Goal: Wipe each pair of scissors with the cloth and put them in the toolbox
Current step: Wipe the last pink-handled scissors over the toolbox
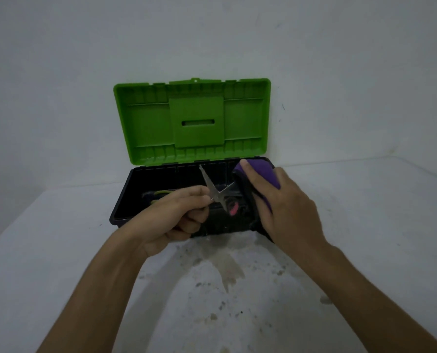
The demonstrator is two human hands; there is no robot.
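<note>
My left hand (179, 216) grips a pair of scissors (213, 188) by the handles, which my fingers hide. The steel blades are spread open above the toolbox (125, 197). One blade points up. The other blade runs right into the purple cloth (260, 179), which my right hand (286, 207) holds wrapped around that blade's end. The toolbox has a black base and a green lid (194, 121) standing open against the wall. Inside it lie other scissors, one with yellow-green handles (159, 193) and one with pink (234, 208).
The toolbox sits on a white table (59, 238) pushed against a white wall. The tabletop in front of the box carries brownish stains (225, 271). The table's left edge drops off at the far left.
</note>
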